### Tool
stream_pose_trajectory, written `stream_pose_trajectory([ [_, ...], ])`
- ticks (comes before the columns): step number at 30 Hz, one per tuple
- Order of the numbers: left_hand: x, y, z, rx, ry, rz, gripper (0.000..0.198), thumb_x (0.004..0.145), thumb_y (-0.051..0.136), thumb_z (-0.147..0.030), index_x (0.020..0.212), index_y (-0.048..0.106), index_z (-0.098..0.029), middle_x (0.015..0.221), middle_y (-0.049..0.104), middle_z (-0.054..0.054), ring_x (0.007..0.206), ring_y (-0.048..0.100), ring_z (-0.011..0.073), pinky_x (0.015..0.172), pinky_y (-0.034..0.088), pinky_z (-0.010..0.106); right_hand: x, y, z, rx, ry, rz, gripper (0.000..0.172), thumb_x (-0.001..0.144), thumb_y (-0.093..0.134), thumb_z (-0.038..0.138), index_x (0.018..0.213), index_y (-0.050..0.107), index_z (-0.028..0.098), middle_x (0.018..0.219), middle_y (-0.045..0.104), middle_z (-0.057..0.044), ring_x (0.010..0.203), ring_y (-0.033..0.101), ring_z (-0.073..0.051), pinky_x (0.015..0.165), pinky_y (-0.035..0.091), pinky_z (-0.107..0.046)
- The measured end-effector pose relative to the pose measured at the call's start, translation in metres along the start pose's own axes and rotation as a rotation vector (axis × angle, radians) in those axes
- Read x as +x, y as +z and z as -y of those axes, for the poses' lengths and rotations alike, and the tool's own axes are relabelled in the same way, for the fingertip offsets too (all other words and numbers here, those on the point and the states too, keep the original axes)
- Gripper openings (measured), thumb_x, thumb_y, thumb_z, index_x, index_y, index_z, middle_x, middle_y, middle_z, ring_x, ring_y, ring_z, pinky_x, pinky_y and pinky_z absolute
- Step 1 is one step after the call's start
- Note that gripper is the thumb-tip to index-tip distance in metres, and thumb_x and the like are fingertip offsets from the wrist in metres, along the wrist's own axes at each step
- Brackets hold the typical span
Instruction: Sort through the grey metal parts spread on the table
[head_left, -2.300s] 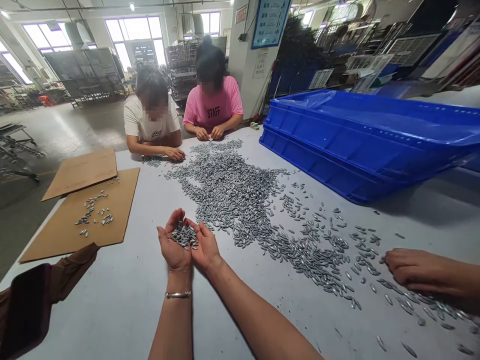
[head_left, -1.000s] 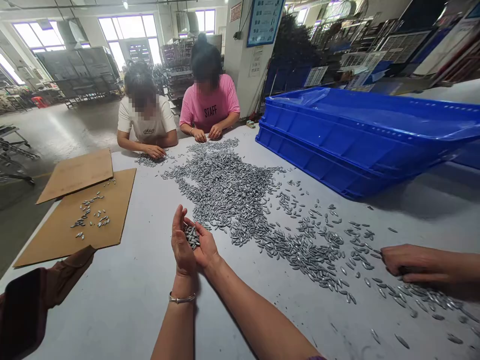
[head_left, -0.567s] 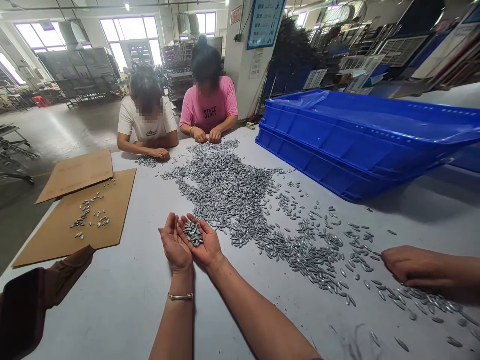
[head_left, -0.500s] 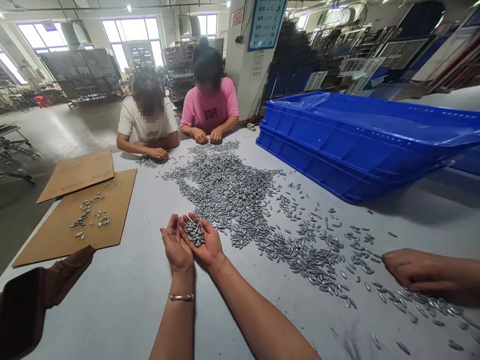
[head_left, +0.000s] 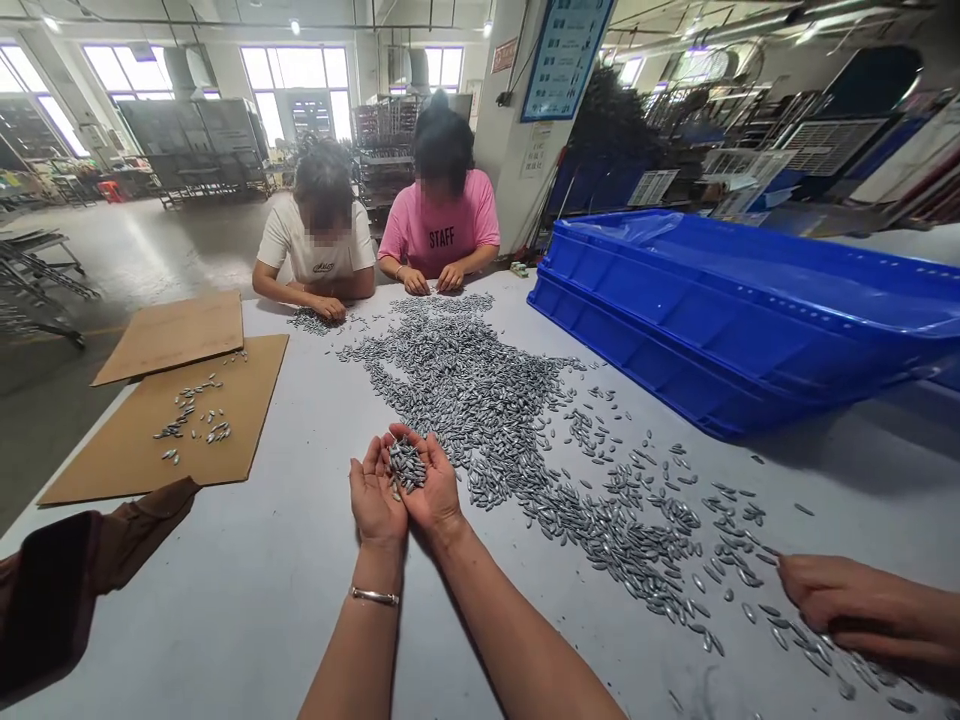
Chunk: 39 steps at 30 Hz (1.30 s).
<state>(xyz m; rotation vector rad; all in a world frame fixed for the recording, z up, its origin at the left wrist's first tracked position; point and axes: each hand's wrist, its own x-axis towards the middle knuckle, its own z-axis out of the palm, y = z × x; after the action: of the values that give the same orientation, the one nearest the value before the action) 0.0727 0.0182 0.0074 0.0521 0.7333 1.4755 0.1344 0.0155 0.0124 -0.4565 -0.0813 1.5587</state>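
Observation:
My left hand (head_left: 373, 496) and my right hand (head_left: 432, 484) are held together palms up, just above the grey table (head_left: 247, 590). A handful of small grey oval metal pieces (head_left: 406, 463) lies cupped in them, mostly on the right palm. A silver bracelet (head_left: 374, 596) circles my left wrist. A long spread of the same metal pieces (head_left: 480, 385) covers the table right beyond my fingers.
Stacked blue plastic crates (head_left: 720, 310) stand at the right. Two cardboard sheets (head_left: 176, 405) lie at the left, one with a few pieces. Two people sit at the far end. Another person's hand (head_left: 847, 605) rests at the right, a sleeved arm (head_left: 82, 570) at the left.
My cupped hands tipped together, shifting the pieces from the left palm onto the right, then opened again. The view has shifted slightly. The hand at the right slid nearer.

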Motion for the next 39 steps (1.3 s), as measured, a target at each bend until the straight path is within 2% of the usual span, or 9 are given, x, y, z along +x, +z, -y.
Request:
stream_pose_trajectory([
  [7,0.004,-0.006,-0.001,-0.080,-0.041,0.054,0.042,0.095,0.038,-0.040,0.100,0.070,-0.013,0.113,0.068,0.014,0.110,0.064,0.0215,0.100,0.047,0.040,-0.001,0.000,0.001,-0.023,-0.010,0.046,0.041,0.092,0.049,0.047,0.104,0.071,0.015,0.098,0.074,-0.008,0.094,0.068,-0.019,0.097,0.050,-0.036],
  [12,0.004,-0.006,-0.002,-0.127,-0.059,0.062,0.045,0.096,0.035,-0.040,0.098,0.071,-0.012,0.110,0.070,0.015,0.109,0.064,0.0234,0.100,0.047,0.044,0.000,-0.001,0.004,0.047,0.034,0.040,0.043,0.091,0.049,0.048,0.104,0.071,0.014,0.103,0.074,-0.008,0.098,0.068,-0.019,0.099,0.050,-0.037],
  [22,0.002,-0.005,-0.004,-0.182,-0.082,0.058,0.046,0.097,0.035,-0.038,0.098,0.071,-0.010,0.109,0.070,0.016,0.108,0.065,0.0238,0.099,0.047,0.043,0.001,-0.002,0.005,0.094,0.043,0.017,0.041,0.091,0.050,0.046,0.103,0.072,0.013,0.106,0.074,-0.008,0.098,0.068,-0.020,0.099,0.050,-0.036],
  [29,0.004,-0.006,-0.003,-0.151,-0.093,0.046,0.046,0.097,0.035,-0.040,0.100,0.070,-0.011,0.110,0.070,0.015,0.110,0.064,0.0248,0.099,0.048,0.043,0.000,0.000,0.003,-0.020,-0.007,0.020,0.043,0.090,0.051,0.051,0.103,0.072,0.016,0.110,0.073,-0.007,0.098,0.066,-0.018,0.098,0.050,-0.035],
  [34,0.004,-0.006,-0.001,-0.135,-0.104,0.043,0.046,0.096,0.035,-0.039,0.099,0.071,-0.011,0.119,0.067,0.016,0.118,0.060,0.0281,0.104,0.044,0.047,-0.006,0.006,0.000,-0.127,-0.088,0.043,0.040,0.087,0.055,0.049,0.106,0.072,0.018,0.116,0.071,-0.005,0.107,0.063,-0.018,0.104,0.044,-0.033],
  [39,0.003,-0.005,-0.001,-0.136,-0.118,0.052,0.041,0.096,0.037,-0.035,0.100,0.071,-0.012,0.116,0.069,0.014,0.118,0.060,0.0272,0.105,0.044,0.046,-0.009,0.011,0.001,-0.170,-0.131,0.076,0.039,0.086,0.056,0.048,0.105,0.072,0.018,0.116,0.070,-0.006,0.111,0.061,-0.018,0.109,0.040,-0.035],
])
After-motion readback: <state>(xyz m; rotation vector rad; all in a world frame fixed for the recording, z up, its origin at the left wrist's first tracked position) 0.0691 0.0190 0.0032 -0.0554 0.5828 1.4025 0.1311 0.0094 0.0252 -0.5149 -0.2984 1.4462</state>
